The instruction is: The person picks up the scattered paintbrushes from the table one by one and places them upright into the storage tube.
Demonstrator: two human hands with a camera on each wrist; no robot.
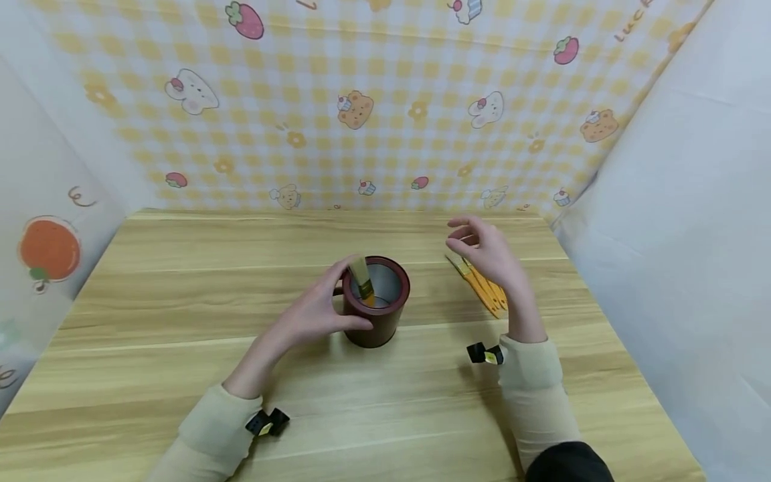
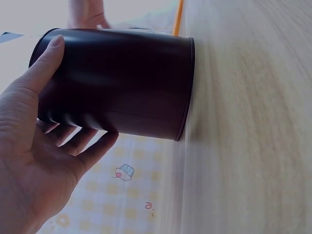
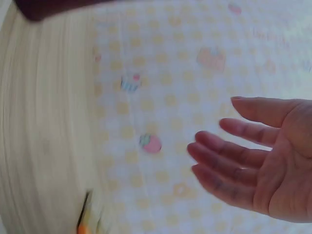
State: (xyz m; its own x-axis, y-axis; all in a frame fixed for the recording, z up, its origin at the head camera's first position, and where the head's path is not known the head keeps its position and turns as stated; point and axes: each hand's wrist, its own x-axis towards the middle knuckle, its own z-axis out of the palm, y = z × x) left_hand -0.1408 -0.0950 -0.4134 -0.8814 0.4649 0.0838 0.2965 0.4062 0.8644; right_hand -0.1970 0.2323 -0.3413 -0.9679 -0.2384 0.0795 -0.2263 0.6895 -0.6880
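A brown cylindrical container (image 1: 371, 328) with a reddish-brown rim and a greyish inside stands upright on the table. My left hand (image 1: 316, 308) grips it from the left, thumb on the near side; in the left wrist view the fingers (image 2: 100, 151) curl round the container (image 2: 117, 83). Inside it leans a flat paintbrush (image 1: 361, 276), bristles up. To the right, my right hand (image 1: 482, 251) is raised with fingers loosely bent and nothing in them. Below that hand, several orange-handled paintbrushes (image 1: 482, 288) lie on the table, partly hidden by the wrist.
The wooden table (image 1: 181, 281) reaches back to a yellow checked cloth (image 1: 385, 154) with cartoon prints. A white sheet (image 1: 680, 221) hangs along the right side, and a printed white one (image 1: 60, 167) along the left.
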